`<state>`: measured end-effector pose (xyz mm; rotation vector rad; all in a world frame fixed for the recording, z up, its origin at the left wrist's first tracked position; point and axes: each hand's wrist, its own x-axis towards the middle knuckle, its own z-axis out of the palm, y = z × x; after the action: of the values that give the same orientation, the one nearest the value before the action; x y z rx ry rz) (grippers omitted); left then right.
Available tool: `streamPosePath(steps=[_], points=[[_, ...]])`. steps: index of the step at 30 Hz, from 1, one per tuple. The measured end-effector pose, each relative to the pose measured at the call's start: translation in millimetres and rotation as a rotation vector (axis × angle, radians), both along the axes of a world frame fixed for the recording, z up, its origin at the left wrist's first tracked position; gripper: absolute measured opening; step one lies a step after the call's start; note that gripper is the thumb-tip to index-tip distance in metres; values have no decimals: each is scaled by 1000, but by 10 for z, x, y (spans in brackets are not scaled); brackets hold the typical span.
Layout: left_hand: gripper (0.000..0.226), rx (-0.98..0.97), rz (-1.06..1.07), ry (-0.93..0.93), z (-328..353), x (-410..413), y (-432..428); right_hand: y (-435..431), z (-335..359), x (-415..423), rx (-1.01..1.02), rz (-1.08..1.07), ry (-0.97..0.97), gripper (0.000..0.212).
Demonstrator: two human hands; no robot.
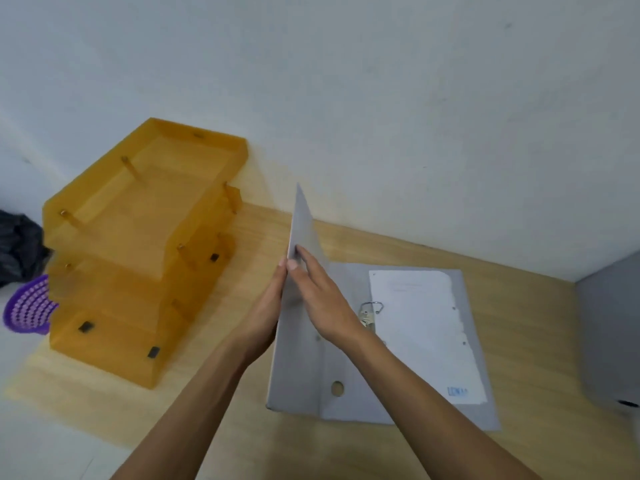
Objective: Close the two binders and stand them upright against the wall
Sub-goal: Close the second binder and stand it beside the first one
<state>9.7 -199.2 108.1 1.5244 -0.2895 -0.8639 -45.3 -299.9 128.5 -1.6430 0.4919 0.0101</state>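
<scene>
A grey lever-arch binder (349, 393) lies open on the wooden desk, its back board flat with a white sheet (422, 327) on the metal rings (372, 308). Its front cover (303, 230) is lifted almost vertical. My left hand (268, 306) presses against the cover's outer left face. My right hand (320, 292) lies on the inner face with the thumb over the cover's edge. A second grey binder (609, 327) sits at the right edge of the view, only partly in view.
An orange three-tier letter tray (138, 244) stands left of the binder, close to the white wall (381, 98). A purple perforated basket (27, 306) and dark cloth (17, 247) lie beyond the desk's left edge. Bare wooden desk (536, 341) shows between the two binders.
</scene>
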Motion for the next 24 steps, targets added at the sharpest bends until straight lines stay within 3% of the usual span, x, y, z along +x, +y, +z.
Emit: streamPosePath(steps=[4,7,13,19,24], points=[[60,-5,-139,-98,-21,-307,-449,-357,66,-340,112,-154,21,64],[60,67,-243,-188,-127,-571,-703,-669,116,-586,-7,-253,42,54],[75,345,-274,-205,-561,-893,-852,-1318,6,-1095,-372,-273,133,92],[84,527,-272,-263,-973,-1040,-864,-1625,-411,-1801,-375,-389,187,80],[89,736,-382,-474,-1076,-1226,-1006,-1730,-939,-2280,-343,-460,367,83]])
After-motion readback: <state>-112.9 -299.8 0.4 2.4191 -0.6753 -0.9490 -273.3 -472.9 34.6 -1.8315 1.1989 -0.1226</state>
